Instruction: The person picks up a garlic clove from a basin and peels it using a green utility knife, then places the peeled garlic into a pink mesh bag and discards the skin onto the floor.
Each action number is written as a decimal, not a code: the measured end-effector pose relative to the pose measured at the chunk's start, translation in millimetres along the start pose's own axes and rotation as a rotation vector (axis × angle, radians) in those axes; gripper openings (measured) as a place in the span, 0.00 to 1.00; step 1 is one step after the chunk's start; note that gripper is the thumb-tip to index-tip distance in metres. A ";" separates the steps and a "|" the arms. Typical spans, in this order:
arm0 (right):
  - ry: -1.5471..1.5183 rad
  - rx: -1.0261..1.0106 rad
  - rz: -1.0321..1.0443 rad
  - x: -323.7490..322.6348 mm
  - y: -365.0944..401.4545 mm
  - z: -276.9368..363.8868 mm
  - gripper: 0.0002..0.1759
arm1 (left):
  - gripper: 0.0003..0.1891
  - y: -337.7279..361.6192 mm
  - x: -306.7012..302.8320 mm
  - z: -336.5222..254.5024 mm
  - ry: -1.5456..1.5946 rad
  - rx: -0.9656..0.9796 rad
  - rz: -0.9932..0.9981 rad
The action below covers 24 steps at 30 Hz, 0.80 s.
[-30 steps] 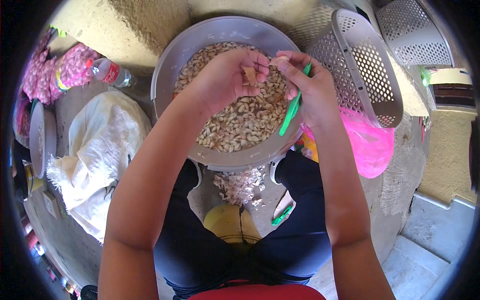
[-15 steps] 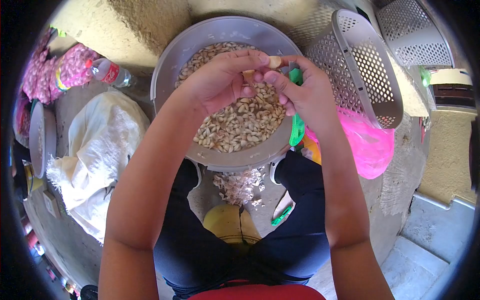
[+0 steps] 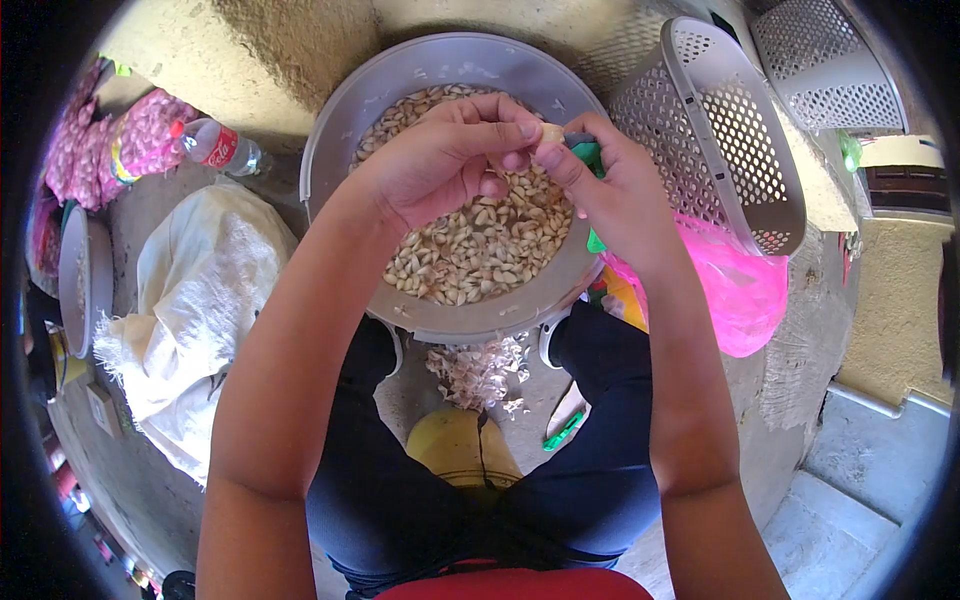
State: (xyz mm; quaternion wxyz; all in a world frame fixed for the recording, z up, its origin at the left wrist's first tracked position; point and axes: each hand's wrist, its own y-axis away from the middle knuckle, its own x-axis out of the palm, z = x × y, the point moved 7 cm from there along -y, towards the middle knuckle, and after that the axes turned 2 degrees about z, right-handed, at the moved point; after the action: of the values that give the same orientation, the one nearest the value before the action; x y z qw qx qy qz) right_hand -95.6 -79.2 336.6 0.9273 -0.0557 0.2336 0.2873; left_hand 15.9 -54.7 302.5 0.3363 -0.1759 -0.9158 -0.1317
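Above the large grey basin (image 3: 335, 130), my left hand (image 3: 440, 165) pinches a pale garlic clove (image 3: 551, 133) between thumb and fingertips. My right hand (image 3: 622, 185) is closed around a green-handled cutter (image 3: 588, 152), its thumb reaching to the clove. Most of the cutter's handle is hidden by the palm, and I cannot make out the blade's edge clearly. Below both hands, the basin holds many garlic cloves (image 3: 490, 250) in liquid, with bits of skin clinging to its inner wall.
Garlic peelings (image 3: 480, 375) and another green cutter (image 3: 563, 432) lie on the floor before the yellow seat (image 3: 455, 445). A white sack (image 3: 205, 270), a cola bottle (image 3: 215, 145) and pink net bags (image 3: 150, 120) are left; perforated baskets (image 3: 690, 140) and a pink plastic bag (image 3: 735, 285) are right.
My right hand has turned and closed in on the clove. The cutter has rotated with it, so less of its green handle shows. My left hand has barely moved.
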 end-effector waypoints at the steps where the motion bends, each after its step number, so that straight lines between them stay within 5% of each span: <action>1: 0.001 -0.002 0.002 0.1 0.0 -0.6 0.20 | 0.06 -0.4 -0.1 0.4 0.000 0.001 -0.001; 15: -0.078 0.041 0.070 2.7 1.4 -3.3 0.22 | 0.04 -1.8 0.4 3.2 0.014 0.030 0.015; 24: 0.420 -0.041 -0.097 -0.4 2.3 10.9 0.20 | 0.04 -6.1 -3.3 10.3 0.109 0.150 -0.070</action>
State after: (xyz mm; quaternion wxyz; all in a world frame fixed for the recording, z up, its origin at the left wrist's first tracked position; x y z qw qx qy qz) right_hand -92.7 -74.9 346.5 0.8697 -0.1445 0.4127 0.2292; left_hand 9.8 -57.2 291.9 0.3932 -0.1104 -0.9089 -0.0838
